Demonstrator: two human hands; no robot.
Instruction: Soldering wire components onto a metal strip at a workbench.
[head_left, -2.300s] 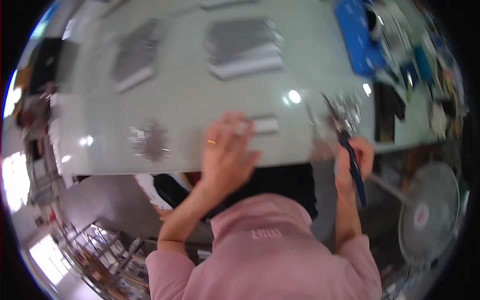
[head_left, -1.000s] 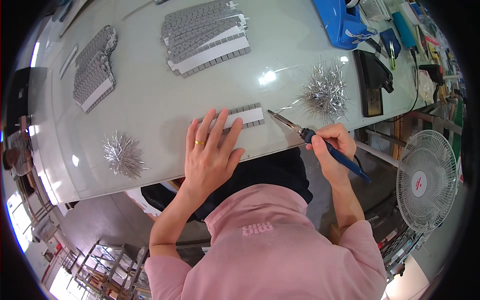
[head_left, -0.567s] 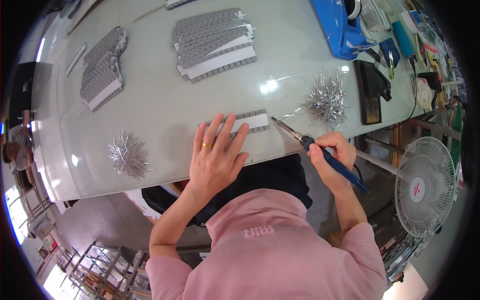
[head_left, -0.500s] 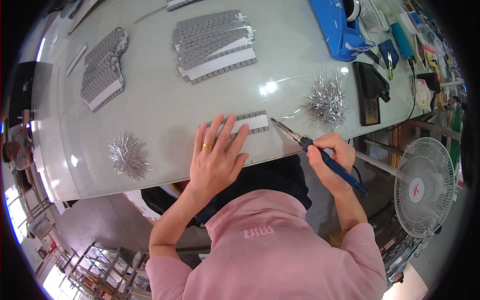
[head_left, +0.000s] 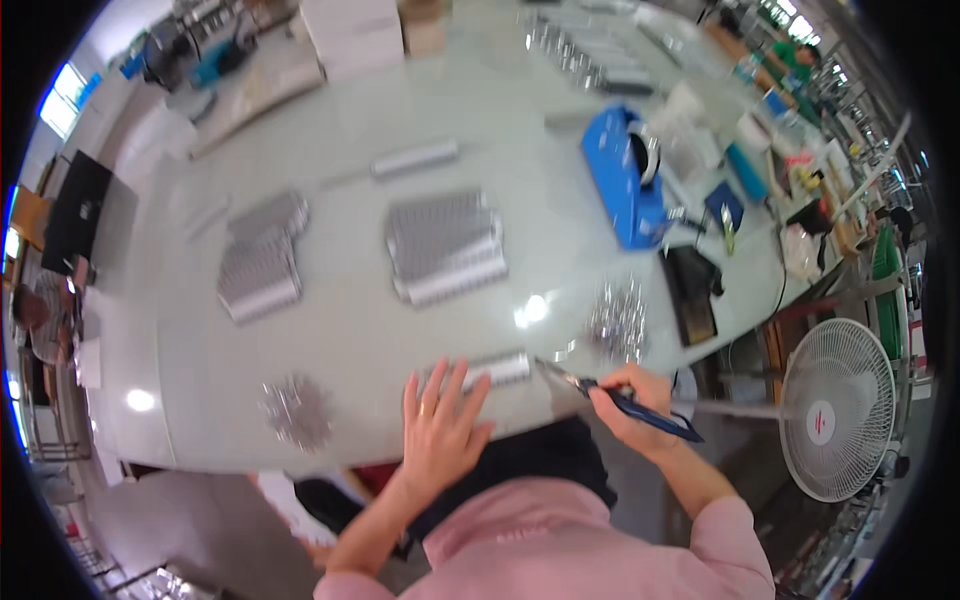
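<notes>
Near the table's front edge lies a short white-and-grey strip [head_left: 505,368]. My left hand [head_left: 438,440] rests on its left part, fingers spread flat and a ring on one of them. My right hand [head_left: 638,405] is closed around the dark blue handle of a soldering iron [head_left: 678,428]. The iron's tip points at the strip's right end; blur hides whether they touch. Just beyond the tip sits a bundle of thin silvery wires [head_left: 620,322]. Another silvery bundle [head_left: 296,412] lies left of my left hand.
Two stacks of similar grey strips, one central [head_left: 445,250] and one left [head_left: 262,270], lie farther back. A blue tape dispenser [head_left: 615,180] and a black holder [head_left: 690,300] stand at right. White boxes [head_left: 355,40] rise at the back. A fan [head_left: 838,410] stands beyond the right edge.
The view has tilted up and blurred, so the table sits lower and its far side shows. Both hands, the strip and the soldering iron keep about the same places relative to each other.
</notes>
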